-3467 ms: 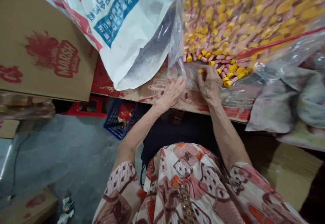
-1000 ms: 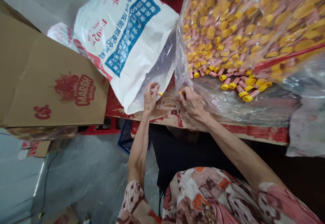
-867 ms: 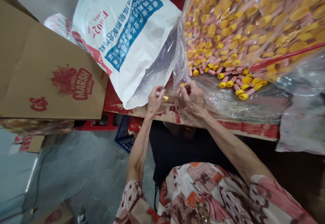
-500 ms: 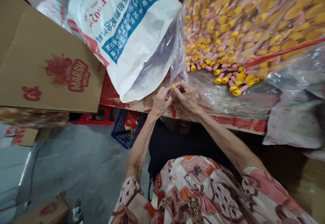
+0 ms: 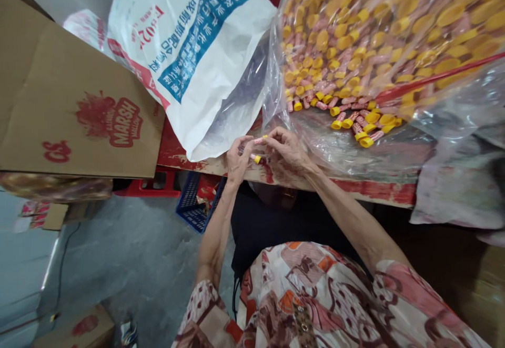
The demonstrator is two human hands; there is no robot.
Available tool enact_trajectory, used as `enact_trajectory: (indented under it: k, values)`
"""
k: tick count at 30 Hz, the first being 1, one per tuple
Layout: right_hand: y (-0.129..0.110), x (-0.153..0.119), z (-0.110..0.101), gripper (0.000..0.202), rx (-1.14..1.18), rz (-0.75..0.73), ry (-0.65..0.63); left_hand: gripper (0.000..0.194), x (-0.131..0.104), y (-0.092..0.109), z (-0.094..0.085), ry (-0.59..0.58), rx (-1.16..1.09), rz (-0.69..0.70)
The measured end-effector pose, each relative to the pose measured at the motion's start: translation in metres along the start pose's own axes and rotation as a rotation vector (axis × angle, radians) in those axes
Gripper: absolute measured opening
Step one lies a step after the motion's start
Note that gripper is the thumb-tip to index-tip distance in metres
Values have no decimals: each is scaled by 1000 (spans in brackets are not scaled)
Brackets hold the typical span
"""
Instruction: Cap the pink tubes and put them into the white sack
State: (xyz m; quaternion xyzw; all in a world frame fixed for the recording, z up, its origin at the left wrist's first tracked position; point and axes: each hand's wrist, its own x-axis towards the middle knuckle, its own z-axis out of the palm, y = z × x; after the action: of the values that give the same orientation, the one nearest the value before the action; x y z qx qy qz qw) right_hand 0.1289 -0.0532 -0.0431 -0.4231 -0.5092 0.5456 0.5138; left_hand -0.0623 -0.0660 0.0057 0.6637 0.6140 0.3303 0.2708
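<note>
Pink tube [image 5: 259, 141] sits above the counter's [image 5: 371, 192] front edge; left hand [image 5: 237, 159] steadies it while gripping another, yellow-capped tube [image 5: 256, 158]; right hand [image 5: 290, 150] pinches its yellow end. Two-handed fitting seems the step, calling next for careful alignment.

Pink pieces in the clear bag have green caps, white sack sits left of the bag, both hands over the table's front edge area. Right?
Caps are wrong: they're yellow, not green, per the head view. Pink pieces in the clear bag, white sack left of it, left hand and right hand by the table's front edge: all fine.
</note>
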Motion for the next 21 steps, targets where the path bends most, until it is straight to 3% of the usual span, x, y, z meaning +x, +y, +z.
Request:
enact_trajectory:
  k: [5,7,12,17,21]
  values:
    - [7,15,-26,26,-465,-166,400,12,7,3,1,-148,388,233]
    - [12,32,-40,24,-584,-203,476,11,10,3,5,-200,512,287]
    - [31,66,-62,25,-759,-197,419,9,13,2,2,-272,497,329]
    - [45,66,-65,21,-779,-196,344,14,-5,1,15,-121,390,298]
    - [46,63,-71,24,-686,-229,363,9,-10,6,22,-177,391,294]
